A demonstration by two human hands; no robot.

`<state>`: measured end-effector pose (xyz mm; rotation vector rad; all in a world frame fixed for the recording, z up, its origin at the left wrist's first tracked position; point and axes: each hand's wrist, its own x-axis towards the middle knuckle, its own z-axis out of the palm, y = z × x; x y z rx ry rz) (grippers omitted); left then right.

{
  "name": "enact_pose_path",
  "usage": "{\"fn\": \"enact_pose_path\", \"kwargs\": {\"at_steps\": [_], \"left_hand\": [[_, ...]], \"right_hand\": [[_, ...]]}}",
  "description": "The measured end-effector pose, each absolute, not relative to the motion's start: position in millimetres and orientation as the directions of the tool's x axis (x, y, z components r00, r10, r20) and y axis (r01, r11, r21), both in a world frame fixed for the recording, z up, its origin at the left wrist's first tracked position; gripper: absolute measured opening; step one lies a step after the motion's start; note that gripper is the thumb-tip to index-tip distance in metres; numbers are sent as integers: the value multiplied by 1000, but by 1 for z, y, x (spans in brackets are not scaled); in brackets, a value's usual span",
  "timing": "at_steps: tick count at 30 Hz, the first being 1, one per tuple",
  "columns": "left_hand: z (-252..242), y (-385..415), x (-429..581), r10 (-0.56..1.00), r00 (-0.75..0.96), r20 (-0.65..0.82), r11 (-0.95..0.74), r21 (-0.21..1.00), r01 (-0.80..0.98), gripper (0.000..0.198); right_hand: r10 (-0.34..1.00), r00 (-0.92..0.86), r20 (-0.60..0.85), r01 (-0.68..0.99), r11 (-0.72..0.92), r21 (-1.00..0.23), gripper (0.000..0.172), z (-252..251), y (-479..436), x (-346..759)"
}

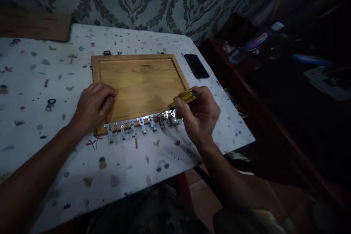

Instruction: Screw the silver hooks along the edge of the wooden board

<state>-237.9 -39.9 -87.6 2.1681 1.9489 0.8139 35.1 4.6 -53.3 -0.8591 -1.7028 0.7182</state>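
Note:
A framed wooden panel [139, 84] lies flat on the patterned white table. Along its near edge sits a row of several silver metal hinges [132, 128]. My right hand [201, 113] grips a yellow and black screwdriver [186, 98], whose shaft slants down to the left over the hinges near the row's right end. Its tip is too small to make out clearly. On the panel's left side rests my left hand [94, 108], fingers bent and close together over the frame; whether anything is under them is hidden.
A black phone [196, 66] lies right of the panel. Brown cardboard [35, 25] is at the back left. Beyond the table [159, 146], a dark surface holds a clear bottle [255, 44] and a blue item [311, 59]. A patterned wall stands behind.

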Motion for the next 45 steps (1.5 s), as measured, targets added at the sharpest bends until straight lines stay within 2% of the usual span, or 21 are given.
{"fn": "enact_pose_path", "kwargs": {"at_steps": [6,14,24,27,32,39,45], "left_hand": [[-88,-40,-238,950,25,311,-163,425,890,23],[-90,-40,-238,946,32,321,-172,419,892,26],[-93,-42,-239,933,56,356,-209,406,889,25],[-94,-42,-240,931,55,362,-213,413,886,23],[-93,-42,-240,930,69,361,-224,409,885,23],[-94,-44,-241,906,96,412,-283,421,862,21],[-97,-46,-241,896,110,431,-295,392,871,24]], "right_hand": [[775,-114,622,151,632,-760,6,-51,-7,36],[782,-121,612,210,623,-754,11,-54,-5,39],[784,-153,601,288,617,-732,9,-57,-4,42],[760,-178,625,312,646,-696,7,-58,-6,43],[709,-199,677,364,695,-620,13,-62,-5,44],[722,-208,660,307,689,-656,15,-61,-2,42],[686,-109,719,137,727,-673,7,-45,-9,32]]}}
